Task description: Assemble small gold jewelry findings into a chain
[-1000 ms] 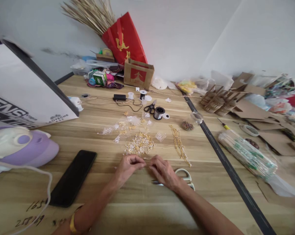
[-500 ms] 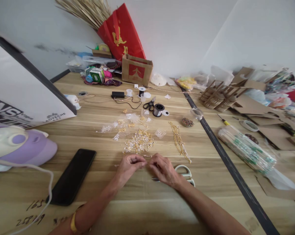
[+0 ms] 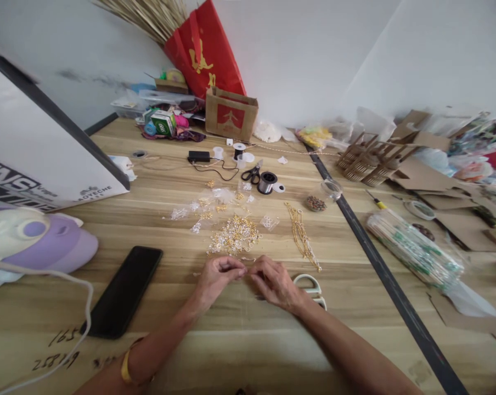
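Note:
My left hand [image 3: 220,275] and my right hand [image 3: 276,281] meet fingertip to fingertip over the wooden table. Each is closed in a pinch; what lies between the fingers is too small to make out. Just beyond them spreads a pile of small gold and silver jewelry pieces [image 3: 235,235]. A short piece of chain [image 3: 248,259] lies right behind the fingertips. Partly under my right hand rest scissors with pale handles [image 3: 309,284]. To the right lie gold chains [image 3: 300,236]. A tiny clear bag of rings [image 3: 268,221] sits beyond the pile.
A black phone [image 3: 124,291] and a purple-white appliance [image 3: 46,238] with a cord stand at left. Farther back are black scissors [image 3: 252,173], a wire spool [image 3: 266,183] and a bowl of beads [image 3: 315,203]. Packaged sticks [image 3: 415,249] and cardboard lie at right.
My hands stay together in nearly the same place, with the fingertips drawn slightly closer. The view has shifted a little.

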The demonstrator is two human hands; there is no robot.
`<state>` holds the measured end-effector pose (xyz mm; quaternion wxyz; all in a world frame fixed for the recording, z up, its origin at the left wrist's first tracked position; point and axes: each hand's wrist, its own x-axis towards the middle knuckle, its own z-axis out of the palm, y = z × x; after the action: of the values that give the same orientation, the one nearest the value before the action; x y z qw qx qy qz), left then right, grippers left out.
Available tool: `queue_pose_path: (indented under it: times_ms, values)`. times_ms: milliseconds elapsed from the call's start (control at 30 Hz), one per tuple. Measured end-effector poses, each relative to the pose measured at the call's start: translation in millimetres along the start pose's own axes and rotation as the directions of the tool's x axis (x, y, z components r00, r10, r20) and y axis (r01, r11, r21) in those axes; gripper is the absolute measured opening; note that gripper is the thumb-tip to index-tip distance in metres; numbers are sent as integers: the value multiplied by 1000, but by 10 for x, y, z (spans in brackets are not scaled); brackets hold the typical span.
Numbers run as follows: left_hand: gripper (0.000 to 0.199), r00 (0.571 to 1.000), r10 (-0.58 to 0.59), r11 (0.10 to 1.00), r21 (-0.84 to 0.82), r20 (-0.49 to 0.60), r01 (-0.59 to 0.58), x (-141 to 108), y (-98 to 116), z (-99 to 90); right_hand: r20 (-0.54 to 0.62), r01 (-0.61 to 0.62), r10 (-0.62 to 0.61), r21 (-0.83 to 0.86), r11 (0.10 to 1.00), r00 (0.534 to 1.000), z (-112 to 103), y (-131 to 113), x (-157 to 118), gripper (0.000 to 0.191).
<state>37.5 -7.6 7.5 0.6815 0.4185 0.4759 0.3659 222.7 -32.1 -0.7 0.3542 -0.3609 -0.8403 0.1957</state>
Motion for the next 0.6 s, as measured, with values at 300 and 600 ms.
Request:
queue_pose_path:
  times_ms: [300,600]
  values:
    - [8,998,58,998,23,11,-58,-12,-11,0,8,-7,7,-11,1000,1000,16,24,-28,7]
    - [11,1000,10,1000,12,15,-10,-17,3,35,-30,-12,12,-14,1000,999,6,46,-41,7]
